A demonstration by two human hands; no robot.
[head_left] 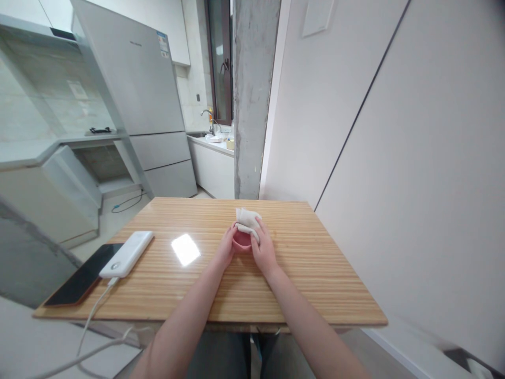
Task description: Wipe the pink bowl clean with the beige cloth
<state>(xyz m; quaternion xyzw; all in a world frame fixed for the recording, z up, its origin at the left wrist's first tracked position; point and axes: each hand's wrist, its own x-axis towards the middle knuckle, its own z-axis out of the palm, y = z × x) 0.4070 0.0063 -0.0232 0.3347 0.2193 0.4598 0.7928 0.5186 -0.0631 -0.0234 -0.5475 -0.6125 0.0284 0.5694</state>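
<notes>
A small pink bowl (242,241) is near the middle of the wooden table (315,263), between my two hands. My left hand (226,246) is closed against the bowl's left side, its fingertips at the rim. With my right hand (264,249) I grip a folded white cloth (248,217), which lies over the bowl's far rim and right side. The cloth hides part of the bowl's opening. My right fingers press on top of the cloth, and the heel of that hand is beside the bowl.
On the table's left side lies a white power bank (128,253) with a white cable (97,308) hanging over the front edge. It partly overlaps a dark phone or tablet (84,276). A pale wall (374,158) stands to the right; a fridge (134,79) is at the back left.
</notes>
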